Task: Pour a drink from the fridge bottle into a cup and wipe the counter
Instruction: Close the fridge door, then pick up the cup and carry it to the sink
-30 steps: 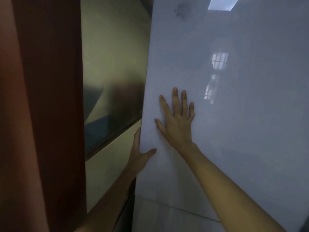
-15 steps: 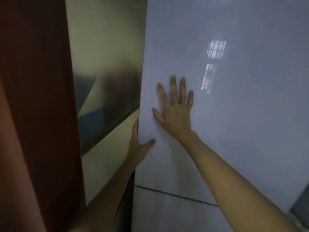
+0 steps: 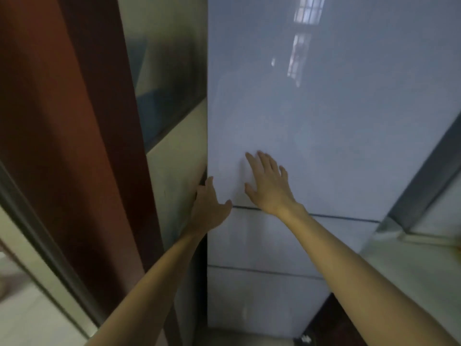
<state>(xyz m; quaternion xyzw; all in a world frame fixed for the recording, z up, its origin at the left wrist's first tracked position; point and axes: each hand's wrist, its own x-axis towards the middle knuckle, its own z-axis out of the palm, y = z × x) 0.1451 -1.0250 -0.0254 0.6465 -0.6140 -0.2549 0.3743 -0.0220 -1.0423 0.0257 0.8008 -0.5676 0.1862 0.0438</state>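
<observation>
Left hand [image 3: 208,208] hooks its fingers round the left vertical edge of the tall, glossy, pale blue-grey fridge door [image 3: 324,121]. The fingertips are hidden behind that edge, and the thumb lies on the front face just above a dark horizontal seam [image 3: 336,217]. Right hand [image 3: 268,186] lies flat on the same face just beside it, fingers straight and slightly spread, palm against the panel. The door's long axis runs upright. Its free edge seems to be the left one, under the left hand, so that hand is placed to pull while the right can only steady. The bottle is not in view; I judge it stands behind this door, which looks closed or nearly so. The surface is smooth, hard and mirror-like, with a window's reflection and no visible handle, so grip must come from the edge alone. Shorter drawer fronts [image 3: 262,242] of the same finish sit below the seam. A matt red-brown upright panel [image 3: 74,133] stands close on the left and may limit the swing. What looks like a pale desk [image 3: 411,275] lies low on the right
</observation>
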